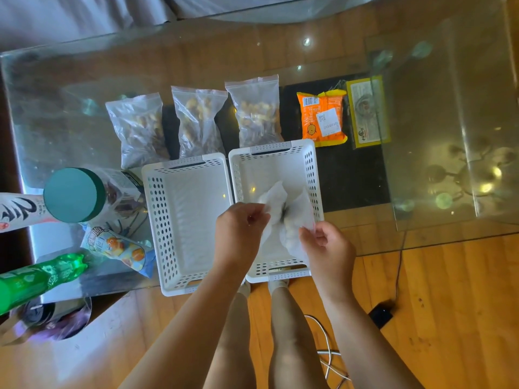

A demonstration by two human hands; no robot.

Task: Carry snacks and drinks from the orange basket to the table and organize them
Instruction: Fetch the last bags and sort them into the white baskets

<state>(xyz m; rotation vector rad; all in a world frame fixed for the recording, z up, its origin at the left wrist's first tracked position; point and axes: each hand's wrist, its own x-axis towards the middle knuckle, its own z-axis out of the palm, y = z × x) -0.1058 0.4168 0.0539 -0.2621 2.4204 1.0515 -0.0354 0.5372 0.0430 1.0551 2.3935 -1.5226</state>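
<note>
Both hands, left hand (pixel 238 228) and right hand (pixel 327 242), each grip pinching a white-wrapped snack (pixel 283 217) above the right white bin (pixel 313 175). Beyond that bin, on the glass table (pixel 70 108), lie three nut bags (pixel 198 122). Sorting step; next, lowering it in.

A: What's the person wearing?
B: Nothing on the arms. Both forearms bare to the frame edge, no sleeves in view.
A: Hands?
B: Left hand (pixel 240 230) and right hand (pixel 327 248) bare. No gloves, rings, watch or bands visible.
A: Lower body?
B: Legs bare too. Light-coloured footwear just visible at the feet, partly hidden. Can't tell the type.
</note>
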